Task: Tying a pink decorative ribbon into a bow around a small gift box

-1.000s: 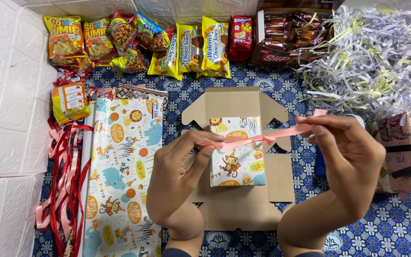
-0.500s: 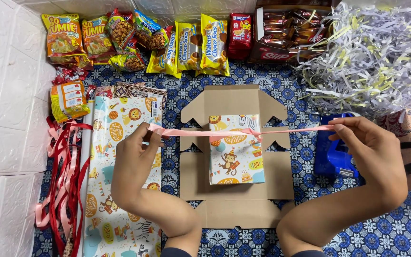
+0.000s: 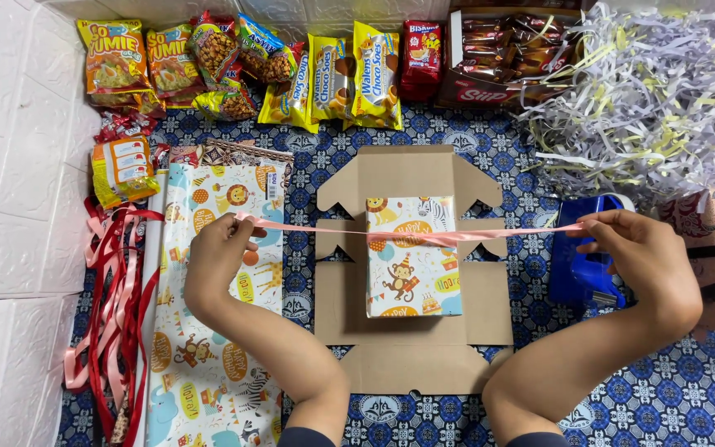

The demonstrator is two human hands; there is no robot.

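Note:
A small box wrapped in animal-print gift paper (image 3: pixel 411 261) lies on an unfolded brown cardboard box (image 3: pixel 411 331) in the middle. A pink ribbon (image 3: pixel 490 234) is stretched taut across the top of the wrapped box. My left hand (image 3: pixel 217 252) pinches its left end over the sheet of animal-print paper (image 3: pixel 208 364). My right hand (image 3: pixel 643 252) pinches the right end, just above a blue tape dispenser (image 3: pixel 581 269).
Snack packets (image 3: pixel 250 70) and a carton of chocolate bars (image 3: pixel 502 58) line the back edge. Shredded paper (image 3: pixel 655 99) is heaped at the back right. Red and pink ribbons (image 3: pixel 113 314) trail on the left beside a white wall. A patterned blue cloth (image 3: pixel 688 389) covers the surface.
My hands have drawn apart, left hand leftward and right hand rightward. The pink ribbon went from a short slack span near the box to a long taut line across it.

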